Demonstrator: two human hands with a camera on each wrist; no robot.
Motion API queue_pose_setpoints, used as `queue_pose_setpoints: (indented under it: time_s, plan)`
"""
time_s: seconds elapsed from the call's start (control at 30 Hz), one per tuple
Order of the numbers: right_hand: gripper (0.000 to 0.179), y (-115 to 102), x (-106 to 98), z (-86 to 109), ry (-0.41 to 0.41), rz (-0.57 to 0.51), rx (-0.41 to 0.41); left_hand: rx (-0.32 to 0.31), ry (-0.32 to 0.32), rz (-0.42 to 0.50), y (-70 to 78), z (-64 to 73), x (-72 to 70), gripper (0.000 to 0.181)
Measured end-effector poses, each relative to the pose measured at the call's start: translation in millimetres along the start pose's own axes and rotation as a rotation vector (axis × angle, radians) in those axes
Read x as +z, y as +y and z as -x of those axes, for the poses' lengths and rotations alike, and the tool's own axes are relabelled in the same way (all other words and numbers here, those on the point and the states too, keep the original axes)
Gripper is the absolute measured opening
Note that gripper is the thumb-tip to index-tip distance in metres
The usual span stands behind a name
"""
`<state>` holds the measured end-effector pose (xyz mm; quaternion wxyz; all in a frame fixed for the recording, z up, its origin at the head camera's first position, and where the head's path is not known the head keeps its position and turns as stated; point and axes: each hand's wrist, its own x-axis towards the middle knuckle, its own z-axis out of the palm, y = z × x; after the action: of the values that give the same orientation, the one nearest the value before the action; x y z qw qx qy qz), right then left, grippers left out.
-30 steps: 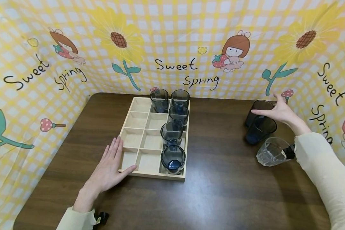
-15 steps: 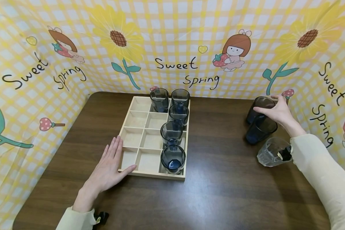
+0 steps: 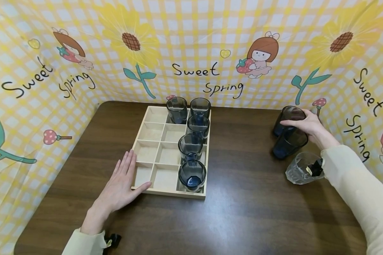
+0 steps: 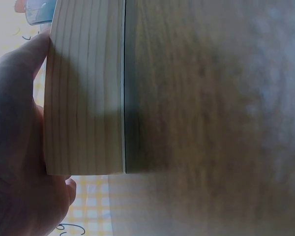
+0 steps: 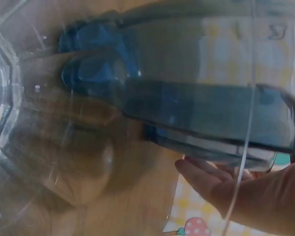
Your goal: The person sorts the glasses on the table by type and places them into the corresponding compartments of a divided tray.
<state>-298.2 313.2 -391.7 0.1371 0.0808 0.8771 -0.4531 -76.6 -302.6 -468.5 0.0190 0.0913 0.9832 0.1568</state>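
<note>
Cloth [image 3: 191, 39] backs brown table [image 3: 242, 209]; left hand [image 3: 122, 185] straight-fingered, right hand [image 3: 310, 124] apparently gripping dark glass [image 3: 287, 114].

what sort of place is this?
Probably a staged tabletop booth, not a lived-in room: yellow-checked cloth behind and beside a brown table, which bears a divided wooden tray and glasses.

You can read "Sweet Spring" [image 3: 195, 70] three times, in black handwriting-style letters on the yellow-and-white checked cloth [image 3: 191, 32]: at your left, across the back, and at your right. In your wrist views, the dark strokes [image 4: 71, 227] are too partial to read.
</note>
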Motion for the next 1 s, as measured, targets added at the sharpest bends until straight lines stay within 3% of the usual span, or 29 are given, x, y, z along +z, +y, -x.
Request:
queue_pose_setpoints:
  time_s: [0.1,0.2,0.3,0.4,0.73,1.0]
  plan:
    - [0.078,-0.7,-1.5,-2.4,0.001,-0.050,-0.010,-0.002,0.000,0.001,0.0,0.3,-1.1,0.116]
    - [0.052,-5.8,-3.7,-2.7,-0.032,-0.191,-0.016,-0.002,-0.001,0.004,0.3,0.5,-1.9,0.116]
    - [0.041,-15.2,-6.5,-0.6,-0.055,-0.363,-0.041,0.001,-0.001,0.008,0.3,0.4,-2.4,0.116]
    - [0.043,-27.8,-8.5,2.9,-0.054,-0.463,-0.081,0.004,0.005,0.007,0.1,0.0,-2.9,0.116]
    - [0.046,-67.5,3.4,18.4,-0.061,-0.642,-0.228,0.003,0.000,0.017,-0.3,0.3,-2.4,0.116]
    - [0.050,-89.3,21.3,29.2,-0.128,-0.619,-0.236,0.000,-0.007,0.023,-0.5,0.3,-1.4,0.115]
